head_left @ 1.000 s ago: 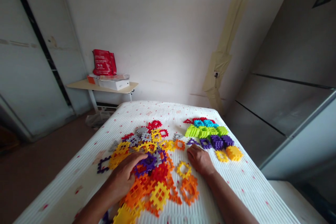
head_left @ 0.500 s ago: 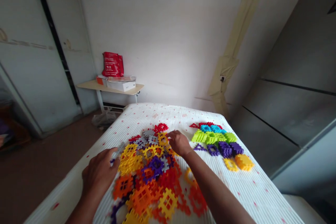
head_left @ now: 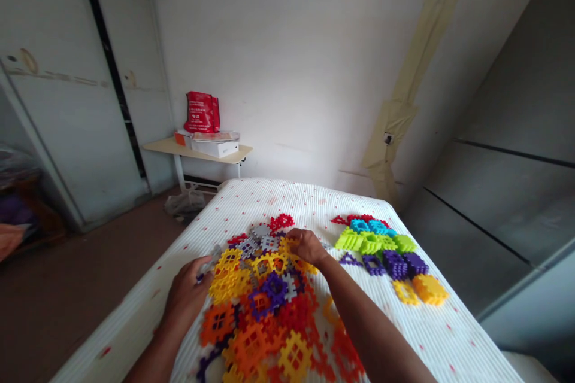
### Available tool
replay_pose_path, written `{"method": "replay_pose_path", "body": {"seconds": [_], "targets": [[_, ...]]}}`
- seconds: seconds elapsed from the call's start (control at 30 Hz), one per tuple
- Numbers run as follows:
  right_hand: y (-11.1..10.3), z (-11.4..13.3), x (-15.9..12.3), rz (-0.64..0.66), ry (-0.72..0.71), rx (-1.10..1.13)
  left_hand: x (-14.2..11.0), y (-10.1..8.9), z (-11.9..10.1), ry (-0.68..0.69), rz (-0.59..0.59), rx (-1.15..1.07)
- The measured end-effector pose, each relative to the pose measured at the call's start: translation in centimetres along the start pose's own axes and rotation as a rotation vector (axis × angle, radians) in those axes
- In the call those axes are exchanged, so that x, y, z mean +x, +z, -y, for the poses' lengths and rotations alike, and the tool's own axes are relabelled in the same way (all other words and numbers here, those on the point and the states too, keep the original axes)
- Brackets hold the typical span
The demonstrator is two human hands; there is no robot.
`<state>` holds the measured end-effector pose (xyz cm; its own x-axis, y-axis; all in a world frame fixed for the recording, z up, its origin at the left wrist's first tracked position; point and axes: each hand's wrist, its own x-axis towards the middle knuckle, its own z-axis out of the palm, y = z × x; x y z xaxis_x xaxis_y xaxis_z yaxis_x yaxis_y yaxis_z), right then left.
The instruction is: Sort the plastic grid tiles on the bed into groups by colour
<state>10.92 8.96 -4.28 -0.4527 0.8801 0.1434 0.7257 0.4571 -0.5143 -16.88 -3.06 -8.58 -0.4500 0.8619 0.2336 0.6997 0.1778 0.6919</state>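
Observation:
A loose heap of flat plastic interlocking tiles (head_left: pixel 265 293), orange, yellow, purple, grey and red, lies on a white ribbed bed cover (head_left: pixel 287 197). My left hand (head_left: pixel 186 296) rests at the heap's left edge, fingers curled against a grey tile and the yellow ones. My right hand (head_left: pixel 306 245) reaches over the far side of the heap, its fingers closed on a yellow tile (head_left: pixel 287 245). To the right sit sorted stacks: green (head_left: pixel 371 242), blue (head_left: pixel 371 226), purple (head_left: pixel 398 263) and yellow-orange (head_left: pixel 429 288).
A small side table (head_left: pixel 197 151) with a red bag (head_left: pixel 202 112) and a white box stands by the far wall. A wardrobe door is on the left, a grey panel on the right. A plastic bag lies on the brown floor (head_left: pixel 81 275).
My right hand moved from the near right of the heap to its far side and closed on a yellow tile. My left hand slid from the heap's middle to its left edge. The view shifted left.

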Motion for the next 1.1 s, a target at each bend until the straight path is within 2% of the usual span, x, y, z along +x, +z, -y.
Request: {"method": "replay_pose_path", "body": {"seconds": [0.1,0.23,0.3,0.37,0.43,0.57,0.67,0.87,1.1], "targets": [[-0.6,0.6,-2.0,0.007,-0.076,0.155,-0.2,0.1,-0.3,-0.015,-0.002,-0.028],[-1.1,1.2,-3.4,0.201,-0.2,0.412,-0.4,0.1,-0.6,-0.033,-0.003,-0.049],[-1.3,1.3,-2.8,0.158,-0.182,0.315,-0.5,0.1,-0.9,-0.041,0.0,-0.054],[-1.4,1.2,-1.5,0.052,-0.115,0.084,-0.5,0.1,-1.1,-0.049,0.004,-0.055],[-1.2,1.2,0.2,0.007,-0.063,-0.125,-0.6,0.0,-1.3,-0.054,0.007,-0.054],[-0.2,1.2,3.1,0.1,-0.121,-0.244,-0.8,-0.2,-1.7,-0.052,0.012,-0.051],[0.5,1.3,4.2,0.157,-0.151,-0.319,-0.9,-0.1,-1.6,-0.051,0.013,-0.049],[0.5,1.5,4.2,0.207,-0.174,-0.459,-0.6,0.1,-1.3,-0.05,0.024,-0.047],[-1.8,2.6,2.5,0.152,-0.144,-0.607,0.1,0.4,0.0,-0.059,0.03,0.039]]}}
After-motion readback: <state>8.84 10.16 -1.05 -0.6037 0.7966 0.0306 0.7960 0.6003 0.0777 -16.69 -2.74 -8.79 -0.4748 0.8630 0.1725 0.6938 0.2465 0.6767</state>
